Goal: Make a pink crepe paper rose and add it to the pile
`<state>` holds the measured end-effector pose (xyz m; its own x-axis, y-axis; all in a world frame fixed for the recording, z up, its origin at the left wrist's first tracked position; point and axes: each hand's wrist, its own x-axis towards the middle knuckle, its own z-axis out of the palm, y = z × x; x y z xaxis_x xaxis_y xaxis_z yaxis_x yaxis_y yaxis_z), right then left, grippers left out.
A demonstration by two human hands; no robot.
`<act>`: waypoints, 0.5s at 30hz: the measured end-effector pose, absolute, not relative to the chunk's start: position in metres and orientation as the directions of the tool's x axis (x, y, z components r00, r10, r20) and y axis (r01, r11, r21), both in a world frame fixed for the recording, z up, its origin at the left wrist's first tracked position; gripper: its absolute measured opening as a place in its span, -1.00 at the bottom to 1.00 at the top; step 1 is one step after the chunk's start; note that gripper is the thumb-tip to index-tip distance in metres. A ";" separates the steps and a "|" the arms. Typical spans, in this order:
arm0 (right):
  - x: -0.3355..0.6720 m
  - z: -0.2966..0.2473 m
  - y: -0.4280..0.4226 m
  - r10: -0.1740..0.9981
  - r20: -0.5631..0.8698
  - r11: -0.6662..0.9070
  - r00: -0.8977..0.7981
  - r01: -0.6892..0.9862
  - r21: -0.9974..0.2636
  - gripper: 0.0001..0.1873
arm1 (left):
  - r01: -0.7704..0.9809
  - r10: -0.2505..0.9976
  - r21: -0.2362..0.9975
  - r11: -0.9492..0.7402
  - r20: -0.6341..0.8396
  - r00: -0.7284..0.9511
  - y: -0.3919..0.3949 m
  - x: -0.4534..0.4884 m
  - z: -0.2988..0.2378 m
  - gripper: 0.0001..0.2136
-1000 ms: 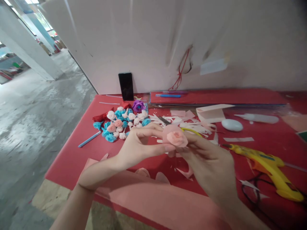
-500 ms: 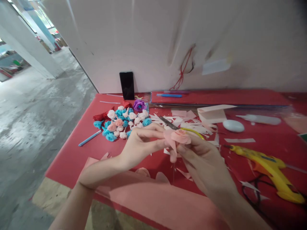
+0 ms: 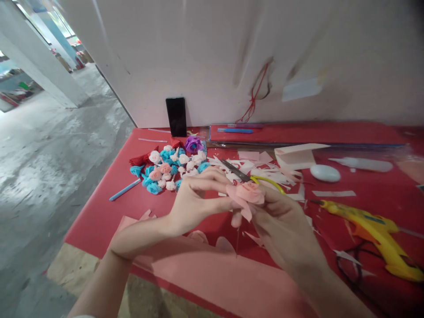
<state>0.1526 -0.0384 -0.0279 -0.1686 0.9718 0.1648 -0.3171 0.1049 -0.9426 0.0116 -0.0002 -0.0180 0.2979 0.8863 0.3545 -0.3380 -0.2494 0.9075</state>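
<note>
Between both hands is a pink paper flower (image 3: 249,193) with a thin stem pointing down. My left hand (image 3: 198,198) pinches a loose petal on the flower's left side. Around the base and right side of the flower, the fingers of my right hand (image 3: 281,223) are closed. Just behind the hands lie scissors (image 3: 236,170) with yellow handles, among white paper scraps (image 3: 274,172). Below the hands, a large sheet of pink paper (image 3: 212,269) covers the table's front, with loose pink petals (image 3: 225,244) at its far edge.
Small blue, white and pink paper flowers (image 3: 165,168) are heaped at the left, beside a purple flower (image 3: 194,144). A phone (image 3: 176,117) leans on the white wall. At the right lie a yellow glue gun (image 3: 367,225) with its cord, a white oval (image 3: 325,173) and a white bottle (image 3: 367,164).
The loose petal at the flower's front has shifted slightly right and folds lower against the bloom. The flower is turned a little in my fingers; both hands keep their hold.
</note>
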 end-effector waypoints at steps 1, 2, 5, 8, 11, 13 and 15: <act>0.152 -0.028 -0.038 0.973 0.158 0.095 -0.167 -0.333 -0.938 -0.84 | -0.349 0.891 0.908 -0.230 0.341 0.299 -0.001 0.012 -0.019 -0.95; 0.150 -0.027 -0.038 0.975 0.153 0.088 -0.161 -0.350 -0.933 -0.82 | -0.364 0.898 0.910 -0.199 0.318 0.304 -0.002 0.013 -0.020 -0.95; 0.146 -0.026 -0.037 0.986 0.100 0.039 -0.135 -0.395 -0.918 -0.74 | -0.378 0.907 0.925 -0.035 0.189 0.378 -0.006 0.013 -0.023 -0.94; 0.143 -0.024 -0.036 0.991 0.035 -0.024 -0.126 -0.438 -0.899 -0.73 | -0.379 0.879 0.920 0.095 0.102 0.467 -0.008 0.012 -0.023 -0.90; 0.143 -0.022 -0.036 0.987 0.040 -0.037 -0.154 -0.466 -0.884 -0.77 | -0.390 0.856 0.910 0.139 0.088 0.510 -0.008 0.011 -0.021 -0.91; 0.145 -0.023 -0.036 0.985 0.056 -0.025 -0.162 -0.460 -0.888 -0.82 | -0.384 0.862 0.916 0.120 0.095 0.497 -0.007 0.011 -0.020 -0.93; 0.146 -0.025 -0.035 0.985 0.075 0.001 -0.153 -0.436 -0.900 -0.87 | -0.387 0.893 0.921 0.045 0.137 0.430 -0.006 0.012 -0.020 -0.95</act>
